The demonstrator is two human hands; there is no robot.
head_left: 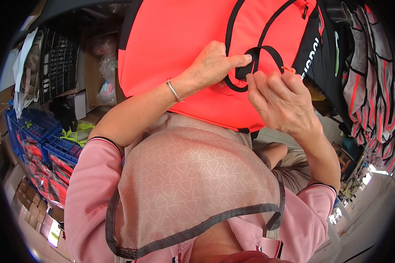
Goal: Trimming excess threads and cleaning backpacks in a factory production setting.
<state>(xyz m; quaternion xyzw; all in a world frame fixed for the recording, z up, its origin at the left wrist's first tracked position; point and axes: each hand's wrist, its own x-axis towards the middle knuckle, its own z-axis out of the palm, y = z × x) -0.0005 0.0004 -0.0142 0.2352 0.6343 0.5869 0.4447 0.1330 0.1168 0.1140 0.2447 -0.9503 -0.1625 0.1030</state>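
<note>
Both hands were raised up in front of the chest at the orange bag (175,48). Left hand (213,65) pinched the black strap (259,55) with its thumb stretched flat, while the right hand (278,101) curled in, fingertips pressed onto the same strap.
</note>
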